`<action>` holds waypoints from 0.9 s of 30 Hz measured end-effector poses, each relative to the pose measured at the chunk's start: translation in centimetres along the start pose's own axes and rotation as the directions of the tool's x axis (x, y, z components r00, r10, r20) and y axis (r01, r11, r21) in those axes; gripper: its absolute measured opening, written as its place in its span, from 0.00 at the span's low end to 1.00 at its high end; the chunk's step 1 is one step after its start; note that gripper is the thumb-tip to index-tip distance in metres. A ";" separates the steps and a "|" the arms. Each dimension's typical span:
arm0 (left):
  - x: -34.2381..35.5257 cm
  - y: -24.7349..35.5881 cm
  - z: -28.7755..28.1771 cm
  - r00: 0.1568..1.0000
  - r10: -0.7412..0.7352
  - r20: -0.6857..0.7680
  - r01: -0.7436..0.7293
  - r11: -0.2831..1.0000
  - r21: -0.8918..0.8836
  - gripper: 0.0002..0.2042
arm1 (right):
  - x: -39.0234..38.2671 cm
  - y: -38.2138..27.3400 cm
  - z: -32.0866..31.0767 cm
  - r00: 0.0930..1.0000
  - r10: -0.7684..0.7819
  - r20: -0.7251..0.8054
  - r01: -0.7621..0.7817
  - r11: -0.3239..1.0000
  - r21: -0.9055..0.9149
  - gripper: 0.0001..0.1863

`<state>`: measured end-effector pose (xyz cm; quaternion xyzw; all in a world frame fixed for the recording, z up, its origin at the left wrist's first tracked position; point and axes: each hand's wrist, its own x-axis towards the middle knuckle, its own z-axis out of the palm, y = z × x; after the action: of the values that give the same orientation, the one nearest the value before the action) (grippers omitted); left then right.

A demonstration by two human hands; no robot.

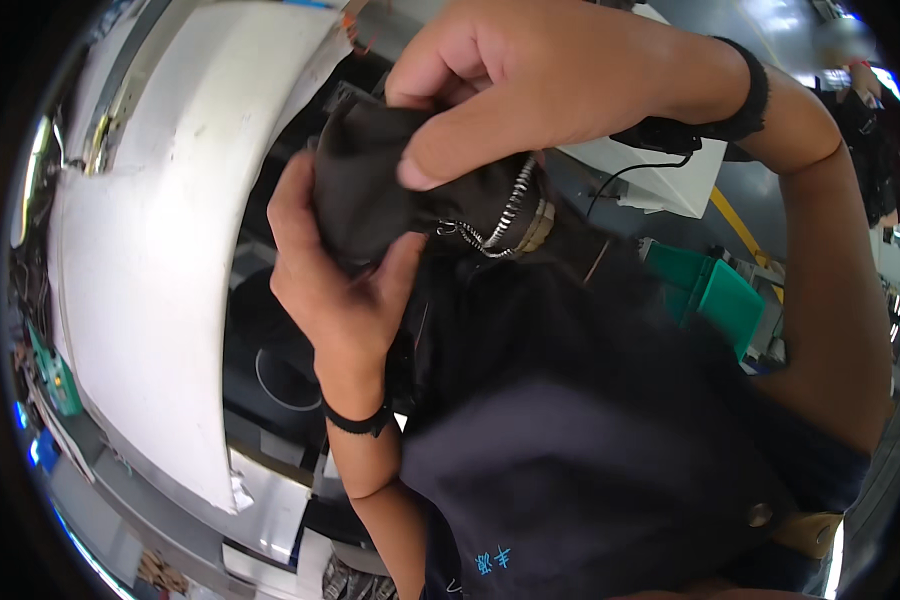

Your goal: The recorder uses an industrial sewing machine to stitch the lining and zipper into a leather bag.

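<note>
1. I have the dark cloth piece (365, 185) held up in the air between both hands, above the dark apron (590, 420) in my view and off the right edge of the white surface (160, 260); the hands alone appear to carry it.
2. My left hand (335, 275) grasps the cloth from its left and lower side: the thumb lies toward me near the lower edge, and the fingers wrap the left side, their tips partly hidden. This hand is slightly blurred.
3. My right hand (530, 85) comes in from above and pinches the cloth's upper part. I see its thumb pressed flat on the near face; the other fingers are bent along the top edge, and I cannot tell how far they reach behind.
4. A silver-toothed zip (513, 205) curves along the cloth's right side, under the right hand, with a tan strip (538, 230) just beside it.
5. Each wrist wears a black band: the left band (358, 422) is slim, while the right band (752, 95) sits beside a dark device from which a black cable (625, 172) appears to run.
6. A metal rail (110, 130) lies at the white surface's upper left edge, and a small crumpled scrap (240, 493) is at its lower right corner.
7. Well to the right of that surface, I see a green bin (735, 300) near a yellow floor line (735, 222).
</note>
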<state>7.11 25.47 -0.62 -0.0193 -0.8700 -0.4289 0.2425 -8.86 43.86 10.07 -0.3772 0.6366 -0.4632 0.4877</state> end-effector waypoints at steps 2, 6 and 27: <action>-2.7 -0.4 -0.8 0.987 -0.159 -0.016 0.160 0.987 0.010 0.37 | 1.4 -0.7 0.6 0.998 0.016 0.055 -0.013 0.999 -0.045 0.19; -10.7 -2.7 -3.1 0.960 -0.223 -0.170 0.228 0.974 0.006 0.31 | 3.9 2.0 2.0 0.986 -0.115 0.117 0.131 0.981 -0.140 0.19; -28.9 -1.8 -7.7 0.658 -0.605 -0.448 0.741 0.628 0.239 0.20 | 18.6 10.3 11.9 0.691 -0.660 0.294 0.664 0.421 -0.618 0.28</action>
<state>35.28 23.54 -10.65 0.4334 -0.8271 -0.2970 0.1996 -2.05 26.84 -5.94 -0.7487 0.5574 -0.3468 0.0921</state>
